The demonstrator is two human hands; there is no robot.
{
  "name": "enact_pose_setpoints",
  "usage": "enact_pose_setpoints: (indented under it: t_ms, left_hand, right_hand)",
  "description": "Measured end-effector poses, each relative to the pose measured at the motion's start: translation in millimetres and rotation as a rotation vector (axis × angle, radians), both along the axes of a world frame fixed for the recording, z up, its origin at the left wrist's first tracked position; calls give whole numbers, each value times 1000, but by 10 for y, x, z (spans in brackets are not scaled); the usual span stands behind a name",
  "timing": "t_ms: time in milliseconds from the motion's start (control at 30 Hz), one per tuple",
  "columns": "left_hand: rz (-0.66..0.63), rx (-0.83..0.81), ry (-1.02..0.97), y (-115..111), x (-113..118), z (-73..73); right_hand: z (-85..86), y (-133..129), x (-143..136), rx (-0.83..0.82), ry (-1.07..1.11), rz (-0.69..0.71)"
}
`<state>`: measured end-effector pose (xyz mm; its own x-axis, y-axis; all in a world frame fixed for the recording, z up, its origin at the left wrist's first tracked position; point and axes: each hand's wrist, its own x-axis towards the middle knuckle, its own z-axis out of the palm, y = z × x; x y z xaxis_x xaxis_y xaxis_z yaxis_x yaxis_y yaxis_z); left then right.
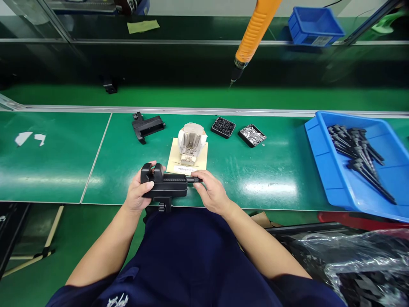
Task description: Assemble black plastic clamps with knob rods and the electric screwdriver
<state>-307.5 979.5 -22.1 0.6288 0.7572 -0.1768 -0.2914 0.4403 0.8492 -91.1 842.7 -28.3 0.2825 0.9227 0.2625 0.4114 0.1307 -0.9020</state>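
Note:
My left hand (139, 190) is wrapped round the left end of a black plastic device (171, 186), held at the front edge of the green bench. At the device's right end, my right hand (212, 192) pinches a thin black rod (193, 180) that sticks out of it. Just beyond my hands, a fixture with a metal block (190, 145) stands on a yellow pad (172, 161) with a white label. Behind and to the left lies a similar black part (147, 126).
Two small black trays hold black screws (223, 127) and silvery pieces (252, 135). A blue bin (332, 170) with black threaded rods (359, 153) stands at the right. An orange-sleeved screwdriver (255, 34) hangs over the back. A small blue box (315, 25) sits on the shelf.

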Motion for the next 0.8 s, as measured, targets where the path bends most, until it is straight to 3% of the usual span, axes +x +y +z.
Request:
enact_pose_setpoints:
  t_ms: [100,167,300,433,600,733,800]
  left_hand:
    - [-33,-5,0,-10,1,-11]
    - [-35,-4,-4,-16,10,-12]
    - [-13,-32,-5,-18,32,3]
    - [-19,-46,6,-26,39,11]
    - [-9,-62,26,-40,40,-4]
    - [-24,-55,24,-33,46,-6]
    - [-22,-55,27,-30,48,-3]
  right_hand:
    - [1,-2,-39,-232,216,-57]
    - [-2,-8,-42,-281,337,-41]
    - [-7,-23,0,-107,149,20]
    - [-38,-42,30,-258,36,43]
    - [-86,-67,37,-112,5,9]
    - [-90,-66,45,-232,12,12]
    - [-88,-68,52,-184,33,14]
